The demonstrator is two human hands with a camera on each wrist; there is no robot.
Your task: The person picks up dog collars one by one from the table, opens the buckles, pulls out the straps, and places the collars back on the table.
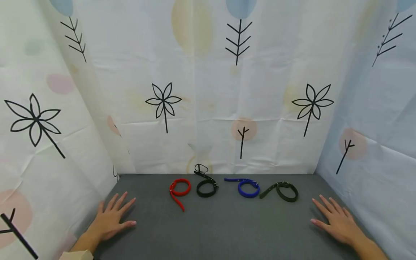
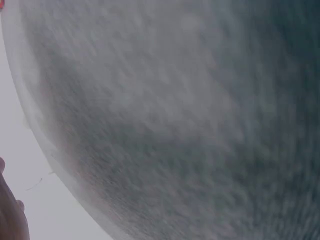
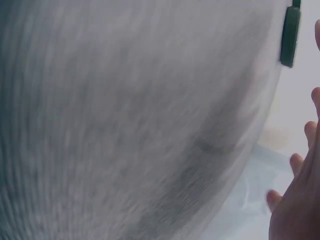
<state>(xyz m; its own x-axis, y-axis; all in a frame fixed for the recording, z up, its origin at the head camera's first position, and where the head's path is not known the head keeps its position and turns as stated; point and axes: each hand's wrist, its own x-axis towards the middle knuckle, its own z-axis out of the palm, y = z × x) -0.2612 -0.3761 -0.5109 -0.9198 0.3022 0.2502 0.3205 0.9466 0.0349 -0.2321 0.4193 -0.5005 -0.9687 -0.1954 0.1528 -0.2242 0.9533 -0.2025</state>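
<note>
Four narrow buckled collars would exceed my count, so I name them singly: a red collar (image 1: 177,202), a black collar (image 1: 205,195), a blue collar (image 1: 248,195) and a dark green collar (image 1: 287,199) lie in a row at the table's back, each coiled with a loose end. My left hand (image 1: 112,218) is spread near the left edge, left of the red collar. My right hand (image 1: 336,220) is spread near the right edge, right of the green collar. Both hold nothing. The right wrist view shows part of that hand and a dark green piece (image 3: 290,37).
A dark grey table (image 1: 208,234) lies beneath the hands. White cloth (image 1: 201,141) printed with flowers and twigs stands behind it and on both sides. A thin black loop (image 1: 203,171) shows just above the black collar, against the back cloth.
</note>
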